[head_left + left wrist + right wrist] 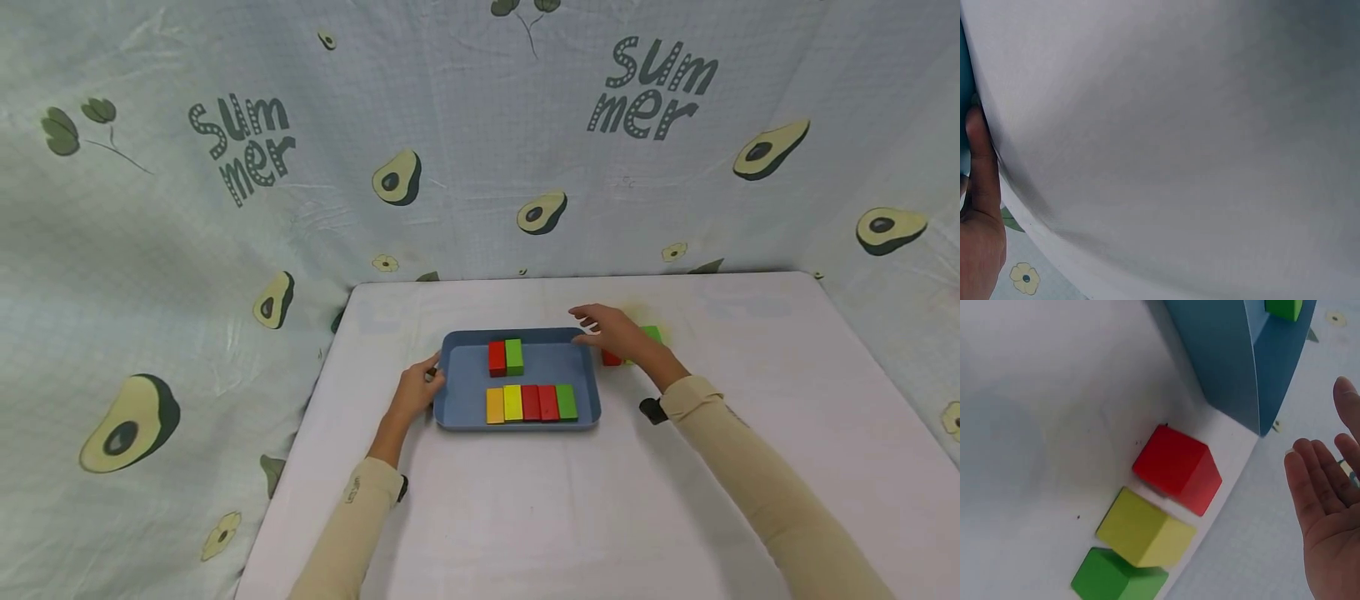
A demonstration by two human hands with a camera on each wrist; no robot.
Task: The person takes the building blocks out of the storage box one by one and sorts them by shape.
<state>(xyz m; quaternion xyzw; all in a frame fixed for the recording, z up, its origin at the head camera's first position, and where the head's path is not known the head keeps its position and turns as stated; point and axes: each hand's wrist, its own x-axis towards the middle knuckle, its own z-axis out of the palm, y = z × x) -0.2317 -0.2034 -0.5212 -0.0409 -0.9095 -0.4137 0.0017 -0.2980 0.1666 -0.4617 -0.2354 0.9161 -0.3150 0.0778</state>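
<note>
To the left of my left grip [412, 392] hangs a pale cloth [187, 317] printed with avocados. That grip lies with fairly straight fingers against the left edge of the blue tray [462, 385], which sits on the white bench [480, 517] between my hands. Inside, right of my left grip and a little farther out, a tall red block [497, 358] stands beside a tall green block [514, 357]. Nearer me runs a row: orange block [495, 406], yellow block [513, 403], two red blocks [539, 403], green end block [567, 402]. My right grip [615, 332] is loosely spread and holds nothing, its fingertips by the tray's far right corner. Around and below it on the bench, outside the tray, lie a loose red block [1175, 465], a loose yellow block [1141, 528] and a loose green block [1116, 575].
</note>
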